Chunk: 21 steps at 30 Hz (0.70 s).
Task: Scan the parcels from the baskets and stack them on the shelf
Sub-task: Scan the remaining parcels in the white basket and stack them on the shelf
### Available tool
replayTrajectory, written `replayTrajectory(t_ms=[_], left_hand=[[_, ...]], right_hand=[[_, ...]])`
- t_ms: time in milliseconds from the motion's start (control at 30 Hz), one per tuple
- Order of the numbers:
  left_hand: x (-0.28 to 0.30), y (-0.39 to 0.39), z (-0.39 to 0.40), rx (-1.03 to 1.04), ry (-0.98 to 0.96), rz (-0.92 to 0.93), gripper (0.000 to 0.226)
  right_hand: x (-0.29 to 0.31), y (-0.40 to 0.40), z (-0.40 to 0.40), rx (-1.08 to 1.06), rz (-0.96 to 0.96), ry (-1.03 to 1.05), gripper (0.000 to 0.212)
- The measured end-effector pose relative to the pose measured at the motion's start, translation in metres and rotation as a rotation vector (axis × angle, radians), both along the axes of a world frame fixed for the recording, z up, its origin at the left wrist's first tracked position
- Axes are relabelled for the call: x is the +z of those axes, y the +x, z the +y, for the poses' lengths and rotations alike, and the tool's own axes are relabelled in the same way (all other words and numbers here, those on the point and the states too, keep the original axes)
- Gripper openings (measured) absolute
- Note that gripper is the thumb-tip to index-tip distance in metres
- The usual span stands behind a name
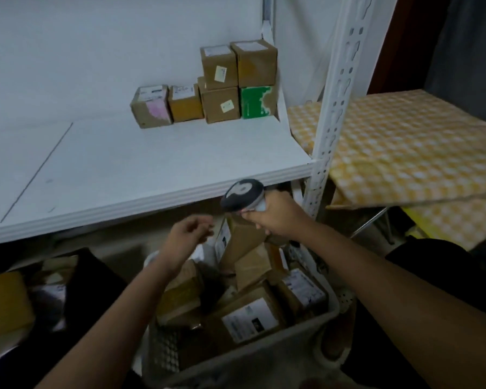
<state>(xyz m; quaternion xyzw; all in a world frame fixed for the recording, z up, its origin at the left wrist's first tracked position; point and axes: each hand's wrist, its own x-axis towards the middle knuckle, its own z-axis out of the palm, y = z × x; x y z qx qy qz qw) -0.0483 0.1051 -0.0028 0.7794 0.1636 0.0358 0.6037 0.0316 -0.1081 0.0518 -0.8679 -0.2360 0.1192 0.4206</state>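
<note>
Several brown cardboard parcels (219, 82) stand stacked at the back right of the white shelf (157, 155); one has a green face (256, 102). Below the shelf a grey basket (300, 329) is full of brown parcels (250, 318) with white labels. My right hand (275, 213) grips a grey barcode scanner (243, 193) just under the shelf's front edge, above the basket. My left hand (190, 233) hovers over the basket with loosely curled fingers, holding nothing; it is blurred.
A white perforated shelf post (334, 102) rises at the right. Beyond it lies a yellow checked cloth surface (404, 147). At the lower left, another dark container (20, 299) holds yellow and brown parcels. The left part of the shelf is bare.
</note>
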Motion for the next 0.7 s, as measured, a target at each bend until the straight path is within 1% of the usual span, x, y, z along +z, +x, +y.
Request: replayTrajectory(t_ms=[67,133,167,200,233,267,300,367,500,600,633,700], left_hand=[[-0.039,-0.021,0.023,-0.135,0.304,0.194,0.027],[-0.073,-0.038,0.051,-0.282,0.521,0.388,0.038],[-0.088,-0.043,0.064,-0.302,0.581,0.451,0.049],[-0.102,-0.047,0.076,-0.283,0.636,0.511,0.067],[-0.116,-0.049,0.087,-0.247,0.699,0.573,0.085],[-0.125,-0.050,0.094,-0.225,0.764,0.625,0.097],[-0.136,-0.051,0.101,-0.209,0.809,0.654,0.103],[-0.142,-0.051,0.108,-0.214,0.825,0.672,0.107],[-0.145,-0.048,0.112,-0.215,0.788,0.656,0.098],[-0.138,-0.049,0.107,-0.225,0.607,0.568,0.098],[-0.134,-0.049,0.102,-0.252,0.576,0.524,0.094],[-0.117,-0.051,0.088,-0.254,0.526,0.457,0.076]], right_hand=[[-0.016,-0.015,0.008,0.036,0.039,-0.064,0.027],[-0.032,-0.025,0.016,0.059,0.075,-0.062,0.024],[-0.039,-0.030,0.020,0.064,0.091,-0.062,0.020],[-0.045,-0.033,0.023,0.064,0.111,-0.068,0.018],[-0.050,-0.036,0.026,0.057,0.132,-0.075,0.020],[-0.057,-0.037,0.028,0.045,0.150,-0.084,0.025],[-0.062,-0.038,0.030,0.030,0.164,-0.097,0.027],[-0.072,-0.039,0.031,-0.004,0.184,-0.100,0.026],[-0.082,-0.041,0.030,-0.051,0.226,-0.085,0.021],[-0.086,-0.041,0.032,-0.100,0.264,-0.067,0.021],[-0.086,-0.040,0.033,-0.111,0.260,-0.064,0.021],[-0.082,-0.037,0.035,-0.122,0.231,-0.062,0.020]])
